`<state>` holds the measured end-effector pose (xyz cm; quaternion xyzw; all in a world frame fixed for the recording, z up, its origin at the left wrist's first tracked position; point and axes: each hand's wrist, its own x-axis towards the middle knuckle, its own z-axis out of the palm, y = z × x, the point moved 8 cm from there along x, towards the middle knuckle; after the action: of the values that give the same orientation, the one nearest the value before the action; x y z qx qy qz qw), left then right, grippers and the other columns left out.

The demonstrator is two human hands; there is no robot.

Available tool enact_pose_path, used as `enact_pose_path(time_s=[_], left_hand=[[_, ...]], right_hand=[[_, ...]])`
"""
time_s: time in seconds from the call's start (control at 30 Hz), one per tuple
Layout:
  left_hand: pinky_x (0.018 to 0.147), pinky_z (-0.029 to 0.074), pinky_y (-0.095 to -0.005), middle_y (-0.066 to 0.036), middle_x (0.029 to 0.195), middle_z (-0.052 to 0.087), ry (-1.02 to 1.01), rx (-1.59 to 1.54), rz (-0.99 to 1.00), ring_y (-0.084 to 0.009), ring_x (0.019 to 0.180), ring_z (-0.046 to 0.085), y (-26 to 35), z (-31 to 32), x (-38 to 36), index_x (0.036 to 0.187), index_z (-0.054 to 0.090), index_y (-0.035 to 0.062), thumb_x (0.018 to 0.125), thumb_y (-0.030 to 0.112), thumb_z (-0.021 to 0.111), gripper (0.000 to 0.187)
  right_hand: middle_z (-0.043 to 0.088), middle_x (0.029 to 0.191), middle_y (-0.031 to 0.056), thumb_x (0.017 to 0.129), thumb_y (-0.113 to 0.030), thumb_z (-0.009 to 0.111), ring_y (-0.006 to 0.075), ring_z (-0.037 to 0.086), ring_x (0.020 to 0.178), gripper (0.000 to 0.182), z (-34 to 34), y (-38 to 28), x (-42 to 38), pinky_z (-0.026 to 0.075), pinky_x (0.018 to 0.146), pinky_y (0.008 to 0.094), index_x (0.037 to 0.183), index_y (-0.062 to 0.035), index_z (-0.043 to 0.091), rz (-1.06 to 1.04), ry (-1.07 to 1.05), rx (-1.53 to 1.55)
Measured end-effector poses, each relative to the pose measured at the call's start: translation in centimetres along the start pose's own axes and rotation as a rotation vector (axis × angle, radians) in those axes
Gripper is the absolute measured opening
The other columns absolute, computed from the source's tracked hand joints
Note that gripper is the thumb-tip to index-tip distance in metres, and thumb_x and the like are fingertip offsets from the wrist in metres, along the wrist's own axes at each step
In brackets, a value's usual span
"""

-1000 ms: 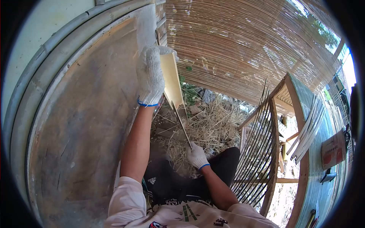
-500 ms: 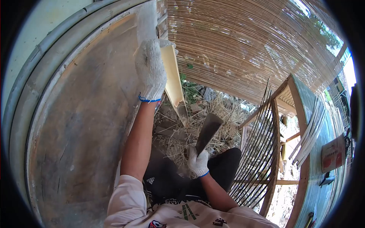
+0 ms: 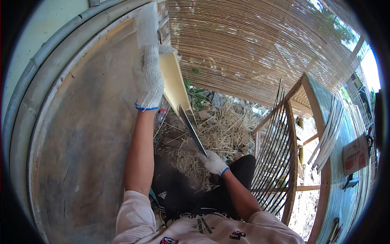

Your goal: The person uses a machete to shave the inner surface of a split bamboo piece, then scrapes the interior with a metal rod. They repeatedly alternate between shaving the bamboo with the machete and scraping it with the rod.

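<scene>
My left hand, in a white knit glove with a blue cuff, grips the upper part of a split bamboo piece. The pale hollow inside of the bamboo faces me, and it slants down to the right. In a matching glove, my right hand is closed around the handle of a machete; the handle is mostly hidden by the fingers. The dark blade points up and left, its tip overlapping the lower end of the bamboo.
A large worn wooden board stands at my left. Dry straw and chips cover the ground. Woven bamboo screening rises ahead. To the right are a slatted bamboo frame and a greenish bench top bearing a carton.
The machete has swung up and left from beside my knee, so its blade now meets the bamboo's lower end. My left hand and the bamboo appear slightly further left.
</scene>
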<state>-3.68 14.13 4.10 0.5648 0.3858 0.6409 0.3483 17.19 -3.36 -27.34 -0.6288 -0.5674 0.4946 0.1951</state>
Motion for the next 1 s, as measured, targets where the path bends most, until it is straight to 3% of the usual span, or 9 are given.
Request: enact_pose_path(time_s=[0.07,0.27,0.5,0.57,0.63,0.7,0.8,0.87,1.0], left_hand=[[0.063,0.043,-0.0303,-0.003,0.078,0.063,0.265,0.003,0.252,-0.0098,0.067,0.05,1.1,-1.0,0.3,0.098,0.07,0.0024,0.107,0.04,0.049,0.044],[0.066,0.042,-0.0319,-0.003,0.075,0.061,0.339,0.064,0.277,-0.011,0.068,0.05,3.0,0.0,0.0,0.095,0.07,0.0019,0.108,0.036,0.046,0.044],[0.066,0.044,-0.0338,-0.008,0.075,0.063,0.292,0.048,0.21,-0.0151,0.067,0.054,2.3,0.2,0.4,0.093,0.07,0.001,0.108,0.037,0.047,0.045],[0.065,0.046,-0.0344,-0.009,0.077,0.065,0.283,0.04,0.109,-0.0159,0.068,0.058,0.1,-1.2,0.8,0.092,0.07,0.0013,0.107,0.038,0.049,0.044],[0.064,0.047,-0.0338,-0.006,0.078,0.067,0.241,0.122,0.31,-0.0147,0.069,0.06,1.8,-1.6,1.1,0.091,0.07,0.0023,0.106,0.038,0.051,0.043],[0.065,0.048,-0.0334,-0.006,0.079,0.068,0.201,0.039,0.225,-0.0138,0.071,0.061,1.6,-2.0,1.0,0.091,0.07,0.0027,0.106,0.038,0.052,0.042],[0.067,0.048,-0.0322,-0.005,0.082,0.07,0.203,-0.067,0.124,-0.0123,0.073,0.061,0.4,-1.6,1.3,0.092,0.071,0.0033,0.106,0.037,0.052,0.041],[0.069,0.048,-0.0315,-0.004,0.084,0.071,0.269,-0.086,0.108,-0.0116,0.075,0.062,0.6,-1.4,1.4,0.092,0.071,0.0035,0.106,0.036,0.051,0.041],[0.074,0.048,-0.0304,-0.004,0.084,0.071,0.084,-0.102,0.143,-0.0111,0.078,0.062,2.4,1.2,0.8,0.089,0.069,0.0035,0.107,0.035,0.049,0.042]], right_hand=[[0.056,0.065,0.0054,0.104,-0.037,0.054,0.0158,0.054,0.061,0.037,-0.2,-3.3,-2.1,0.044,0.058,0.0363,0.094,-0.0016,0.061,-0.089,0.174,-0.087],[0.064,0.076,0.0267,0.099,-0.016,0.055,0.0493,0.062,0.076,0.018,-0.3,-8.8,-6.6,0.047,0.067,0.0517,0.102,-0.0006,0.063,-0.273,0.498,0.271],[0.064,0.089,0.0331,0.094,-0.016,0.052,0.0531,0.06,0.092,0.021,2.4,-1.3,1.0,0.048,0.079,0.0584,0.104,0.0009,0.06,-0.087,0.347,-0.155],[0.066,0.078,0.0252,0.099,-0.024,0.052,0.0439,0.066,0.078,0.026,2.0,-0.3,0.6,0.05,0.071,0.0518,0.097,0.0004,0.061,-0.164,0.356,-0.181],[0.068,0.078,0.0151,0.103,-0.041,0.051,0.0269,0.066,0.075,0.043,1.7,0.2,1.6,0.051,0.073,0.0419,0.097,-0.0006,0.063,-0.028,-0.018,0.062],[0.052,0.067,0.0029,0.103,-0.041,0.053,0.0139,0.048,0.065,0.042,-0.4,0.4,1.4,0.045,0.064,0.0364,0.098,-0.001,0.065,0.079,-0.161,0.01],[0.059,0.067,0.0094,0.102,-0.038,0.054,0.0235,0.059,0.064,0.036,-0.8,-0.1,1.3,0.047,0.066,0.0423,0.103,-0.0031,0.063,-0.007,-0.029,-0.018],[0.065,0.07,0.0173,0.103,-0.034,0.053,0.0371,0.066,0.067,0.028,-2.3,-3.6,-1.6,0.048,0.063,0.0479,0.11,-0.0075,0.062,-0.231,0.406,-0.266],[0.064,0.077,0.026,0.103,-0.029,0.051,0.0481,0.064,0.078,0.026,-1.5,-4.2,-3.8,0.047,0.067,0.0548,0.114,-0.0074,0.06,-0.133,0.385,-0.226]])
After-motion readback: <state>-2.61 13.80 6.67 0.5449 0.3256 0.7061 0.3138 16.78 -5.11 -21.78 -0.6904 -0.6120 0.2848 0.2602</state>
